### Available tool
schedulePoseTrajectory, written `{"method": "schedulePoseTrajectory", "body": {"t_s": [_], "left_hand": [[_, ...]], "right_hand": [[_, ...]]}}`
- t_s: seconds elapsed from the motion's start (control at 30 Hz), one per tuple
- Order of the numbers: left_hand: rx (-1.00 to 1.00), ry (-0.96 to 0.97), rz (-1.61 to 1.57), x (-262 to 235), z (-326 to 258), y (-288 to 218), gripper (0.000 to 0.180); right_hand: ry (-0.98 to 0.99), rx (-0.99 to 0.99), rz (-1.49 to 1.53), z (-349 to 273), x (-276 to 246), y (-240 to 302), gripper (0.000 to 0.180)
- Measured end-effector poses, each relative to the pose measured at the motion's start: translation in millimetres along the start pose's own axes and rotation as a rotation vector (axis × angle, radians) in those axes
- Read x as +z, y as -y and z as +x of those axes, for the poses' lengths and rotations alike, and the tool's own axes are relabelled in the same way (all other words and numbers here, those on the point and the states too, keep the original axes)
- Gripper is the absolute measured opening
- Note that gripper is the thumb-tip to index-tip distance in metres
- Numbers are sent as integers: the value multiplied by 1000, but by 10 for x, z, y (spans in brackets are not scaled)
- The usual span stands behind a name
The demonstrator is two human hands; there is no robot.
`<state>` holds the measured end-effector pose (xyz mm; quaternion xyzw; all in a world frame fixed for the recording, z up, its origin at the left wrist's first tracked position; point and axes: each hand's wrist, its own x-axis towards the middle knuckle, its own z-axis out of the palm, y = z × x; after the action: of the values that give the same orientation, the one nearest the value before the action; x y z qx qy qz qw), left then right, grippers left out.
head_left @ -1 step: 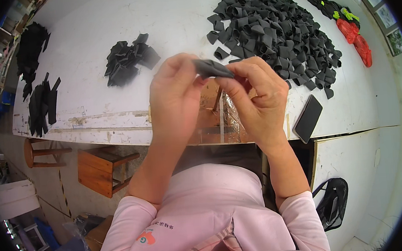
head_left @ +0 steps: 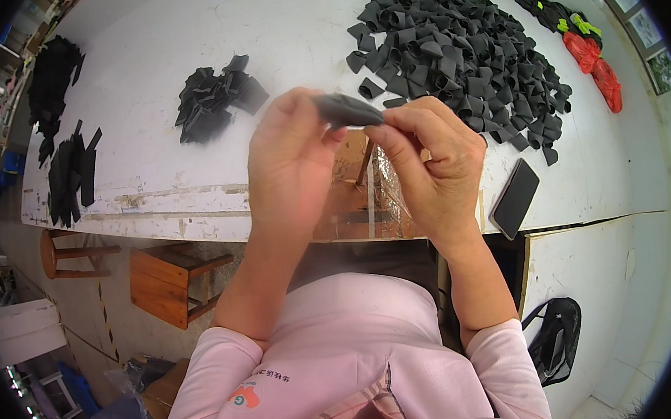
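Observation:
Both of my hands are raised over the table's near edge, with a small black fabric piece (head_left: 346, 110) stretched between them. My left hand (head_left: 293, 146) pinches its left end, slightly blurred. At its right end, the thumb and forefinger of my right hand (head_left: 430, 155) close on the tip. The piece looks folded or curled; its inner side is hidden. Beyond my left hand lies a loose stack of flat black fabric pieces (head_left: 213, 101). A large heap of short black fabric tubes (head_left: 457, 58) spreads beyond my right hand.
More black strips (head_left: 73, 179) and a dark pile (head_left: 54, 90) lie on the white table (head_left: 134, 158) at far left. A phone (head_left: 516, 198) rests near the right edge. Red plastic bags (head_left: 592, 71) sit far right. Wooden stools (head_left: 160, 286) stand below left. Brown cardboard (head_left: 350, 196) shows beneath my hands.
My left hand and the black fabric piece have shifted slightly left and up. My right hand keeps its pinch on the tip, nearly in place.

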<state>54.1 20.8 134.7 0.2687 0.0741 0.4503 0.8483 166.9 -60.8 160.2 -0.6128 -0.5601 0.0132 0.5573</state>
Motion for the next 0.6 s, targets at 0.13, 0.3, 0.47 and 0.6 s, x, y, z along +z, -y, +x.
{"method": "schedulePoseTrajectory", "body": {"t_s": [0.13,0.3,0.47,0.6], "left_hand": [[88,70,184,-9,-29,-33,11],[108,63,53,162,14,-49,12],[197,75,377,218,32,-10,12],[178,1,451,61,-51,-21,12]], "right_hand": [[22,-122,-83,-23,-56,-44,12],[-16,280,277,-52,-172,45,21],[15,270,395,-39,-220,-24,22],[120,96,147,28,-92,-4,15]]}}
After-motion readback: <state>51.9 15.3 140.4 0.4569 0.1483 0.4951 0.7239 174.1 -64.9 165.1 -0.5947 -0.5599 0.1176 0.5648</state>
